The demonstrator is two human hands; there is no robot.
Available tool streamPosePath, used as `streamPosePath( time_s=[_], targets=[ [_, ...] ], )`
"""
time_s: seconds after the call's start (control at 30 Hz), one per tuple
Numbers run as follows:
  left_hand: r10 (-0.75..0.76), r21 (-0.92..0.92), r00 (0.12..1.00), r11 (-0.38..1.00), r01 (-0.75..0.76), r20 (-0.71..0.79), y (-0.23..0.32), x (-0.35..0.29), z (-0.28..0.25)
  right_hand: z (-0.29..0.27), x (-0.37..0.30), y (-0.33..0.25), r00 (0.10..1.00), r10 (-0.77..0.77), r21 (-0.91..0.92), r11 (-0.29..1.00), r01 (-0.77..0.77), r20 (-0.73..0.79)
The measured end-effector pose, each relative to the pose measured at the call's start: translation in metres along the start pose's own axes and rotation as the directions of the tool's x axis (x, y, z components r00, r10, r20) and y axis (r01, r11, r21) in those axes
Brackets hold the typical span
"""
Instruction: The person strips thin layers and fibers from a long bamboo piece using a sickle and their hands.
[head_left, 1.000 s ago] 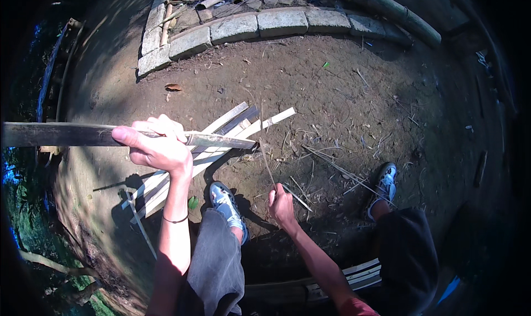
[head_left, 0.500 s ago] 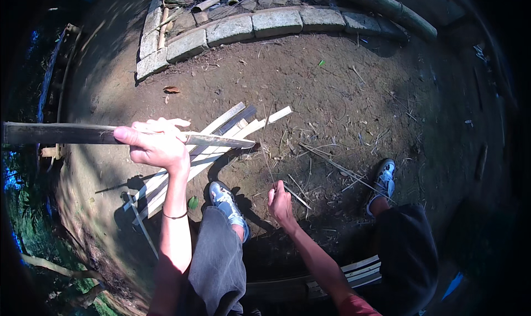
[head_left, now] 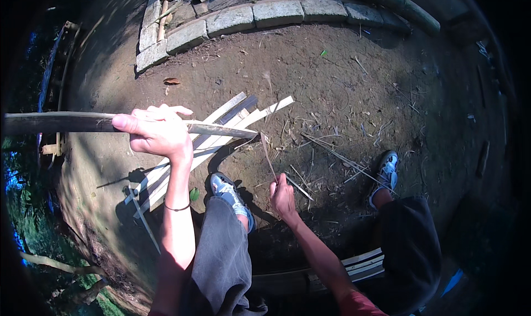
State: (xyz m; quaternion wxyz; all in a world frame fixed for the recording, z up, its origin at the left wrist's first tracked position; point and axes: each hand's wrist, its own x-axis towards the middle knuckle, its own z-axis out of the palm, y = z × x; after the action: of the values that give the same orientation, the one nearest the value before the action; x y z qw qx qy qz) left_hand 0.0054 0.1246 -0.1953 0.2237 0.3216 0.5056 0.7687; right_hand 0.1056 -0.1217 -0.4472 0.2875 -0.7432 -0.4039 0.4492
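My left hand (head_left: 161, 134) is closed around a long split piece of bamboo (head_left: 61, 122). The bamboo lies level across the view, running from the left edge to a narrow end right of my wrist. In my right hand (head_left: 283, 197), lower and to the right, the fingers wrap round what looks like a knife (head_left: 267, 154); its handle is hidden in my fist. The slim blade points up and away, and its upper part is at the bamboo's right end. Whether blade and bamboo touch, I cannot tell. Beneath my left hand, pale bamboo strips (head_left: 260, 114) lie crossed on the ground.
Stone blocks (head_left: 232, 25) edge a bed at the back, with a thick bamboo pole (head_left: 406, 9) at the far right. Thin sticks (head_left: 343, 160) and shavings litter the dirt between my shoes (head_left: 224, 188). More pale strips (head_left: 362, 263) lie under me.
The bamboo has turned a little in my left hand and its left part has risen slightly. My right hand has moved slightly up, and the blade now shows broader near the bamboo's end.
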Motion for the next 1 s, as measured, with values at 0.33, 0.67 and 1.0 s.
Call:
streamPosePath(
  time_s=[0.33,0.67,1.0],
  targets=[
    [0.083,0.038,0.996,0.996,-0.084,0.043,0.011,0.003,0.008,-0.013,-0.009,-0.082,0.994,-0.066,0.396,0.913,0.097,-0.091],
    [0.064,0.044,0.998,0.997,-0.065,0.016,0.012,0.012,-0.003,0.001,-0.007,-0.014,0.995,0.022,0.242,0.970,0.002,-0.095],
    [0.032,0.012,0.999,0.999,-0.032,0.037,0.001,0.011,0.000,-0.024,-0.017,-0.029,0.972,0.022,0.244,0.969,0.037,-0.236]
  ],
)
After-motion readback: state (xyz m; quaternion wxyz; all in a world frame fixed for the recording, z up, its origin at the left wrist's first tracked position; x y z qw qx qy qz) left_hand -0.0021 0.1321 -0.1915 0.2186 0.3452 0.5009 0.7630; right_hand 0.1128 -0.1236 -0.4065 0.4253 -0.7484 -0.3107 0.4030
